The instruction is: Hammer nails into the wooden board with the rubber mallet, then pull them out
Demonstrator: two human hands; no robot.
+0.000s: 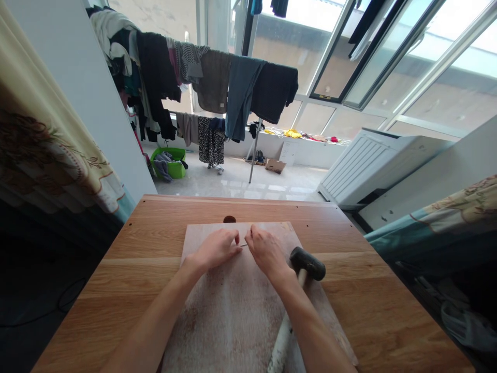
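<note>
Both my hands meet over the far part of a pale, worn board point(229, 311). A thin, short rod-like piece point(244, 245), perhaps wire or a nail, spans the small gap between them; its kind is too small to tell. My left hand point(219, 247) pinches toward its left end with thumb and forefinger. At the other end, the fingers of my right hand point(266, 248) are curled closed on it. A mallet with a black head point(307, 263) and a scuffed white handle point(282, 342) lies on the board's right side, partly hidden under my right forearm.
The board rests on a wooden table point(116, 290) with a dark round hole point(229, 219) near its far edge. Beyond stand a clothes-laden drying rack point(252, 155), a green basin point(178, 170) and a white appliance point(357, 166). Curtains point(58, 140) hang at both sides.
</note>
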